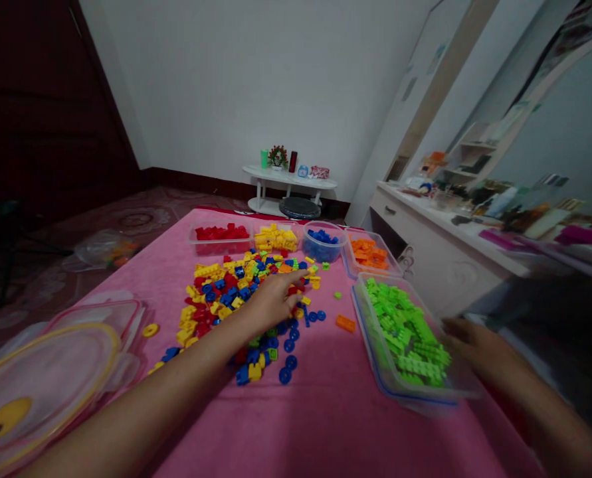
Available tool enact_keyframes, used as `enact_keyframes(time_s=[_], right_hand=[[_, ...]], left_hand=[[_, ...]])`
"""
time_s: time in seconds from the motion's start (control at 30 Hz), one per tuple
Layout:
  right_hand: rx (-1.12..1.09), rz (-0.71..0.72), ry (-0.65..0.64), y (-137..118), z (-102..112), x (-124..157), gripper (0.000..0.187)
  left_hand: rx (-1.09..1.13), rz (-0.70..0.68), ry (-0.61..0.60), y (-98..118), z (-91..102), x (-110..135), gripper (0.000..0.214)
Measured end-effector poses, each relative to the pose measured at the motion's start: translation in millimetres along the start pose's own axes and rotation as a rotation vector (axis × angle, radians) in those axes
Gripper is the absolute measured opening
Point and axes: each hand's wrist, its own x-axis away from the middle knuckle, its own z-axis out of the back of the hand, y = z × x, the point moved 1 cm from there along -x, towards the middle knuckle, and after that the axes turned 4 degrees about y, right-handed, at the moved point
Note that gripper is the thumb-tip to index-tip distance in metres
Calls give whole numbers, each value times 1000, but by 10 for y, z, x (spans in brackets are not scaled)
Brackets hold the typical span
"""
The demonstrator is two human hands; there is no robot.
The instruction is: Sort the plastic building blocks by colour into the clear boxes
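mixed bricks lie under the left hand's spread fingers; green bricks sit beside the right hand, fingers too blurred to judge.

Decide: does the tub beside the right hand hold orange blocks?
No, the tub beside the right hand visibly holds green blocks.

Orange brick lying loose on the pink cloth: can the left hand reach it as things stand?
Probably yes: nothing covers the orange brick, and only small loose pieces lie between it and the left hand.
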Motion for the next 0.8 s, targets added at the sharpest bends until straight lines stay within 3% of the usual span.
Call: enact_keyframes(time_s=[0.1,0.17,0.23,0.33,0.47,0.6,0.8], right_hand=[[16,-2,63,-457,199,4,42],[-46,107,94,-883,205,69,37],[-33,277,-6,-1313,82,171,34],[147,366,-165,-1783,-208,328,29],[346,331,-238,-2040,-453,403,29],[334,338,-222,-2177,-440,312,27],[-174,425,-29,-2583,-518,-57,42]], left_hand=[[-65,37,76,-127,182,142,35],[-102,47,119,-224,233,203,30],[-134,54,148,-309,241,246,29],[-145,71,174,-397,209,302,29],[-118,119,171,-481,134,381,28],[-104,107,165,-557,65,416,25],[-84,98,176,-594,42,416,22]])
